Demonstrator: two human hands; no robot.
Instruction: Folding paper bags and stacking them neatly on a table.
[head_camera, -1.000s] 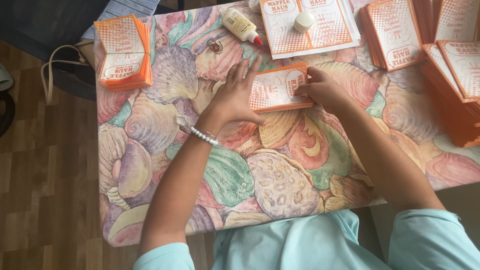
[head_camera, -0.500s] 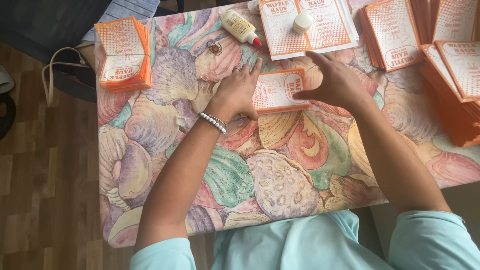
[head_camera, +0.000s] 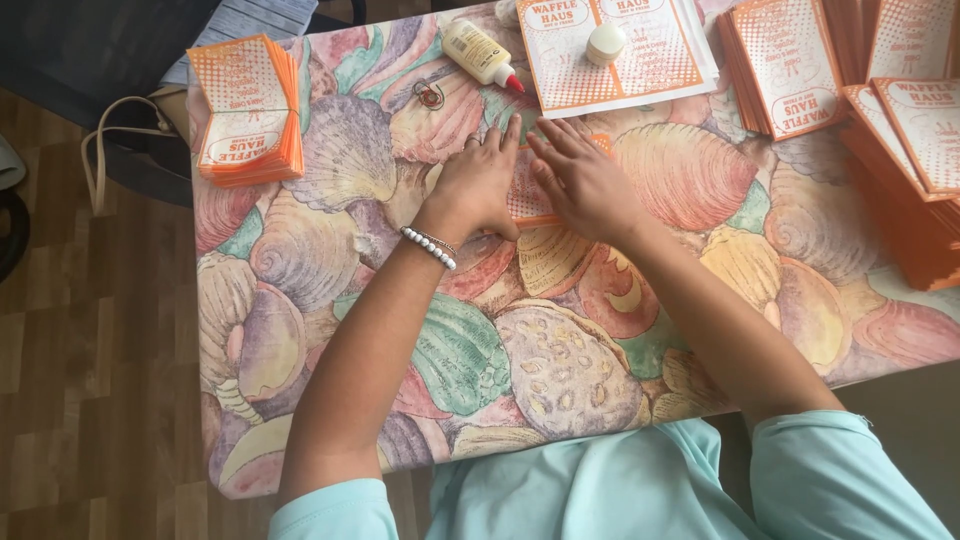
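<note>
My left hand (head_camera: 482, 182) and my right hand (head_camera: 583, 177) lie flat side by side on a small orange and white folded paper piece (head_camera: 522, 203), pressing it onto the shell-patterned tablecloth (head_camera: 560, 370). Both palms face down with fingers stretched out, and the hands cover most of the paper. A white bead bracelet (head_camera: 429, 247) circles my left wrist. Just beyond my fingertips lies a glue bottle (head_camera: 480, 53) with a red tip, on its side.
A stack of folded orange paper pieces (head_camera: 245, 110) sits at the far left corner. Flat printed sheets (head_camera: 615, 50) with a small round white cap (head_camera: 606, 43) lie ahead. More orange stacks (head_camera: 790, 65) and an orange box (head_camera: 910, 180) fill the right side. A key ring (head_camera: 430, 96) lies near the bottle.
My right hand has come down from the paper's right edge onto its top beside my left hand. Both hands now press it flat, and the paper is mostly covered.
</note>
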